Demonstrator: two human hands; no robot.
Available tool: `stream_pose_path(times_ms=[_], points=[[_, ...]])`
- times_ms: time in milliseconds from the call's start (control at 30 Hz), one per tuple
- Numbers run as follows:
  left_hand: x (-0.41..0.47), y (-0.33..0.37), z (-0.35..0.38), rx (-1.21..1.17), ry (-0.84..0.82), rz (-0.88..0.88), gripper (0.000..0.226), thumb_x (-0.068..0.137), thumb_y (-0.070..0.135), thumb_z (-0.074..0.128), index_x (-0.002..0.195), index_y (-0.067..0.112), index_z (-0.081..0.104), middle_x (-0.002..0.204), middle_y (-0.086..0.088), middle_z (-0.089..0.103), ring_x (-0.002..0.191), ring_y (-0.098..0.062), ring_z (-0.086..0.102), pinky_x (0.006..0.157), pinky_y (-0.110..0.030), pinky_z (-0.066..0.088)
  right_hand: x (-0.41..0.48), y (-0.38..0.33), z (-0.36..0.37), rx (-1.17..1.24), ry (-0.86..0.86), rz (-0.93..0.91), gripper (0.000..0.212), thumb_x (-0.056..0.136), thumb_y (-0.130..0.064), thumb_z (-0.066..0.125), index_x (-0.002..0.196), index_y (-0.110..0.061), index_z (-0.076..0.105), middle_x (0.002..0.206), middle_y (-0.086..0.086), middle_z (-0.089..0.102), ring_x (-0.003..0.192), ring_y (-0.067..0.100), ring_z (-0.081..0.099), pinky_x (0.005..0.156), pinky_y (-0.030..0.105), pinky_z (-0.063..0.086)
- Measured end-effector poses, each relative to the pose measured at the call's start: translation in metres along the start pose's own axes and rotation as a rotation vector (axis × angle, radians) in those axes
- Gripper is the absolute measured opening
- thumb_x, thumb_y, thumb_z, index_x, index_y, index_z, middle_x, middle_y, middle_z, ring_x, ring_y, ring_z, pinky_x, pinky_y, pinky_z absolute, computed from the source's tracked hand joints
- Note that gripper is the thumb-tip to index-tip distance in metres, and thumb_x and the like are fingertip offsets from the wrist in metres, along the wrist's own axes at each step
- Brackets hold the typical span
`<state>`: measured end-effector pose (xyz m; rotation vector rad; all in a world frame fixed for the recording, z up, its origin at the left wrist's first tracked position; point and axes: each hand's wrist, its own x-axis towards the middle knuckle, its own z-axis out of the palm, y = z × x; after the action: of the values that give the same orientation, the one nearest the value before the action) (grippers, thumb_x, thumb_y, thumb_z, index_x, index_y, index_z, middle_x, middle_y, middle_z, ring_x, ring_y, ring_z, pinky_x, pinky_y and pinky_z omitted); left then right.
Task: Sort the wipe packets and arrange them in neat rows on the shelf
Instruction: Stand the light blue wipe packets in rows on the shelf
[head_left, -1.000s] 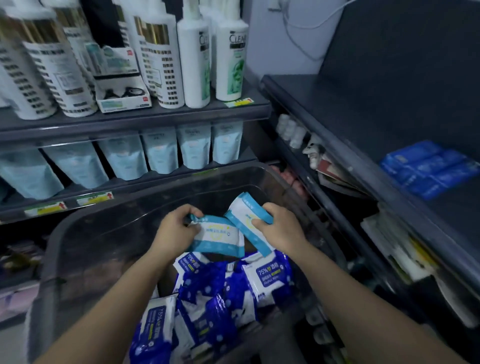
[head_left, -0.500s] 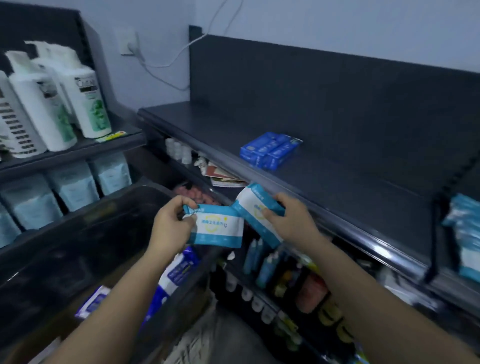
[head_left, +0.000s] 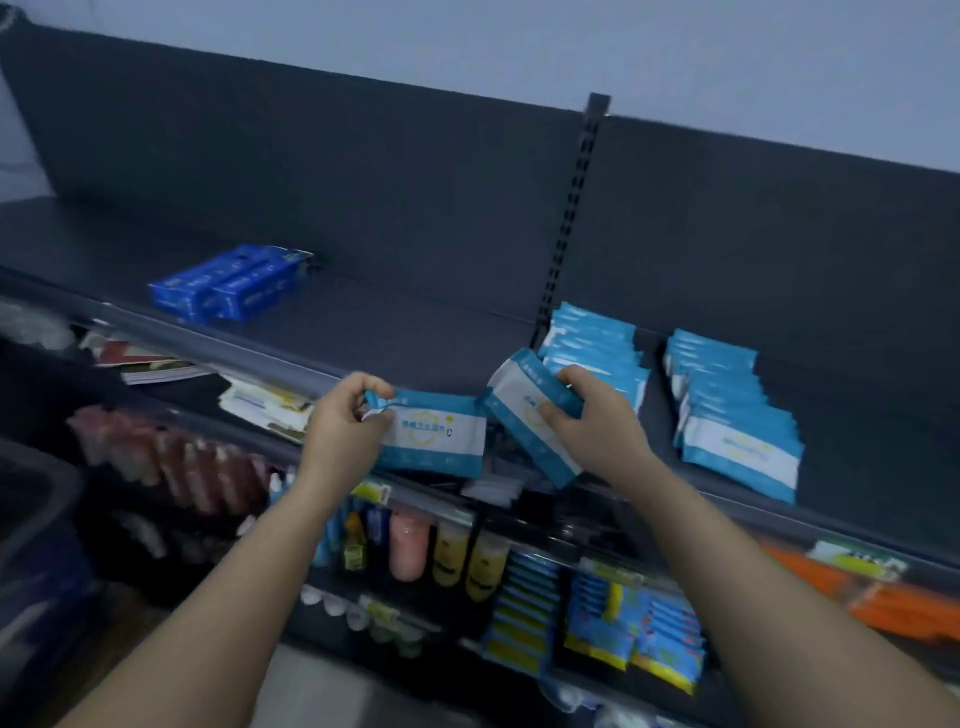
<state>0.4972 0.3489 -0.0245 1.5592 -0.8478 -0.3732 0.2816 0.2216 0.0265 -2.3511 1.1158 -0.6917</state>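
Teal-and-white film wraps the two wipe packets held closest to the camera. The left hand (head_left: 345, 421) pinches the left packet (head_left: 434, 441) by its left end between thumb and curled fingers. The right hand (head_left: 592, 415) grips the right packet (head_left: 524, 415) with its fingers curled over the upper face, and this packet is tilted so its left corner meets the other's right edge. Half a second ago both packets hung above the dark bin (head_left: 36, 509), short of the shelf (head_left: 415, 322). Now they sit over the shelf's front edge, the bin is only a sliver at far left, and the white bottles have left the view. Under the hands a lower tier holds a line of tubes (head_left: 447, 551), blurred. Just beyond the right hand, two rows of matching packets lie on the shelf, the left row (head_left: 592, 348) and the right row (head_left: 727, 410). Each overlaps front to back too tightly to count. Well apart to the left sit the dark blue boxes (head_left: 228, 283), two or three of them, in front of the back panel (head_left: 363, 171).
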Motion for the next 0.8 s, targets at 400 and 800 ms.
stream_pose_path(times_ms=[400,800], points=[[0.041,0.035,0.173,0.133,-0.244,0.050,0.025,0.091,-0.001,0.057,0.082,0.022,0.053,0.086,0.002,0.058,0.068,-0.011,0.050,0.057,-0.026,0.042,-0.006,0.125,-0.110,-0.327,-0.023,0.364,0.038,0.092,-0.023,0.057,0.130,-0.022,0.050,0.125,0.009,0.060,0.114,0.032,0.053,0.091,0.035,0.041],[0.055,0.025,0.214,0.351,-0.399,0.169,0.023,0.082,0.021,0.073,0.100,0.020,0.057,0.099,0.006,0.056,0.082,-0.008,0.052,0.064,-0.023,0.040,0.006,0.184,-0.118,-0.650,-0.188,0.401,0.065,0.084,-0.042,0.063,0.142,-0.029,0.034,0.134,-0.001,0.049,0.127,0.022,0.037,0.104,0.042,0.028]])
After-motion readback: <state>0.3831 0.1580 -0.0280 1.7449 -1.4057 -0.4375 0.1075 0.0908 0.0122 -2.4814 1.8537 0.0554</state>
